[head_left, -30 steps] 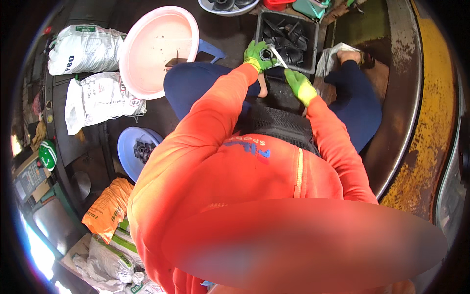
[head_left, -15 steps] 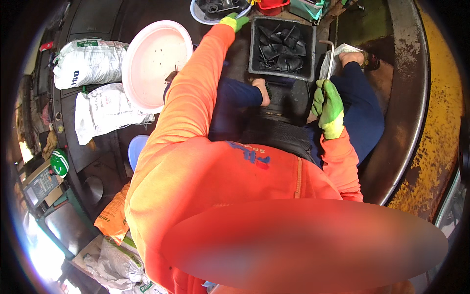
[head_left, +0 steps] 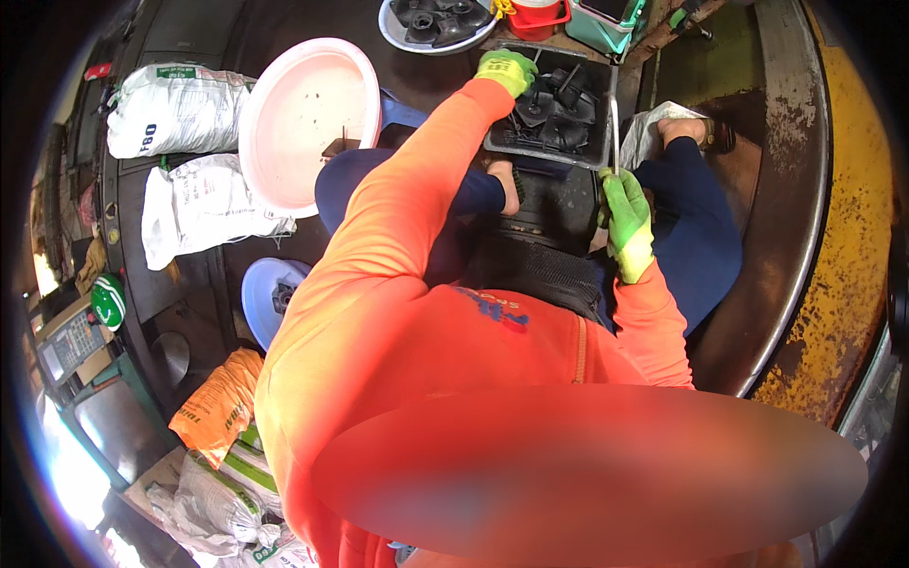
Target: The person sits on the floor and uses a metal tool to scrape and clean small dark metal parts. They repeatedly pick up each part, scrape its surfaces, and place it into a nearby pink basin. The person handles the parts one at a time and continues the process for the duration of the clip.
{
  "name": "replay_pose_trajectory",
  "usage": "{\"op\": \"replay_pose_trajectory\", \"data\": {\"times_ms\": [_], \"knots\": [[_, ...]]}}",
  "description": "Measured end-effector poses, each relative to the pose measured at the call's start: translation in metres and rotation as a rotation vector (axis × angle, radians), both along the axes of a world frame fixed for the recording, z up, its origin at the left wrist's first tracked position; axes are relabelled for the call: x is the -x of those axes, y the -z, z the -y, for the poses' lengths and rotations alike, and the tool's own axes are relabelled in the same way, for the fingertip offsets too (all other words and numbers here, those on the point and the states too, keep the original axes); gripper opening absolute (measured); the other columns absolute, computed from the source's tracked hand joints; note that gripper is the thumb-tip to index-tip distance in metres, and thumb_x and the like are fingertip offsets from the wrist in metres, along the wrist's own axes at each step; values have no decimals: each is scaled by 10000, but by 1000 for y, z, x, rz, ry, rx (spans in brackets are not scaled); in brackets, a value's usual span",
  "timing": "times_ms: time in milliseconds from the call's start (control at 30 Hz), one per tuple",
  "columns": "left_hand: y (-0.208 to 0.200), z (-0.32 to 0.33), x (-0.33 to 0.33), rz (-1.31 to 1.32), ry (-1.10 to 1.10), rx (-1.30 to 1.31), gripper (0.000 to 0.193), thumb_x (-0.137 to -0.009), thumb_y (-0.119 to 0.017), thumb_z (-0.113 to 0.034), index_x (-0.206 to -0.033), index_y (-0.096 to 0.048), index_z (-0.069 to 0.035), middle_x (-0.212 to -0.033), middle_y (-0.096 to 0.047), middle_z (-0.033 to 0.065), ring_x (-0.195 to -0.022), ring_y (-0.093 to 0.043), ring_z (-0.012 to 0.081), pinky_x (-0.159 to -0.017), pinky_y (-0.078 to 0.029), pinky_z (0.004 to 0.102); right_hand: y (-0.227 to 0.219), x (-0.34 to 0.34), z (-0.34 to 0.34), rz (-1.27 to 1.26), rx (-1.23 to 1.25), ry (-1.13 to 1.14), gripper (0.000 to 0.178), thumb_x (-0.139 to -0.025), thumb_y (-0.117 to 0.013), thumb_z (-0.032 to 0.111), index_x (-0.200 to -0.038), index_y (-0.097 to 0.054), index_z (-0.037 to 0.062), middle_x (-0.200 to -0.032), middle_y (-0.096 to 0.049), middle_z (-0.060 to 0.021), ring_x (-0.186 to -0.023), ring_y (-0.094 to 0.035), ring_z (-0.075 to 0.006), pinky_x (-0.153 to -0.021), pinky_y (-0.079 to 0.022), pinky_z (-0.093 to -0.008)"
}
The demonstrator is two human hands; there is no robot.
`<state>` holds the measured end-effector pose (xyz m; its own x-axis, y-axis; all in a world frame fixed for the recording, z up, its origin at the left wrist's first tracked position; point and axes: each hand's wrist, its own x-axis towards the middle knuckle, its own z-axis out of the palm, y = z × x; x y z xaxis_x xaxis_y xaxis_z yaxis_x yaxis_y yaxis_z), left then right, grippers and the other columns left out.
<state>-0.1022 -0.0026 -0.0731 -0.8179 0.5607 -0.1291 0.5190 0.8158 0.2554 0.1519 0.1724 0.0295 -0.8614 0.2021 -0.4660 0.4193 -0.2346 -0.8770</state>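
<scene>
My right hand [head_left: 627,216], in a green glove, is closed around a thin bent metal rod [head_left: 614,123] that points up beside the tray. My left hand [head_left: 507,72], also gloved in green, is at the upper left side of a black rectangular tray [head_left: 544,156]. Its fingers curl over the tray; whatever they grip is hidden under the glove. Dark, fin-shaped black plastic parts [head_left: 559,109] lie heaped in the tray. Just beyond, a pale blue basin [head_left: 407,44] holds more black parts [head_left: 440,21].
A large pink basin [head_left: 311,128] stands at left near white sacks [head_left: 180,114]. A blue basin [head_left: 260,298] sits by my left side, with an orange bag [head_left: 220,402] behind. A red container [head_left: 537,21] and teal basket [head_left: 601,28] stand beyond the tray. A rusty yellow edge curves along the right.
My left hand has come from the blue basin's rim to the tray's left side. The rod in my right hand has turned, so its bent end no longer shows clearly.
</scene>
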Motion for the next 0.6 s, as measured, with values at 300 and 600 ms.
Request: {"op": "replay_pose_trajectory", "data": {"times_ms": [300,600], "knots": [[42,88,-81,1125,-777,-1167,353,-890,-596,-271,-1157,-600,-40,-958,-679,91,-763,-665,221,-601,-535,347,72,23,25,-108,-511,-301,401,-954,-463,343,-1110,-590,-4,-1048,-633,-179,-980,-596,-291,-868,-431,-345],[90,99,-104,295,-577,-364,601,-683,-753,-313,-1209,-585,-75,-1198,-584,172,-1097,-567,309,-949,-452,407,126,31,52,18,-795,-561,489,-944,-375,435,-1118,-588,31,-1141,-577,-259,-1093,-518,-434,-911,-409,-462]]}}
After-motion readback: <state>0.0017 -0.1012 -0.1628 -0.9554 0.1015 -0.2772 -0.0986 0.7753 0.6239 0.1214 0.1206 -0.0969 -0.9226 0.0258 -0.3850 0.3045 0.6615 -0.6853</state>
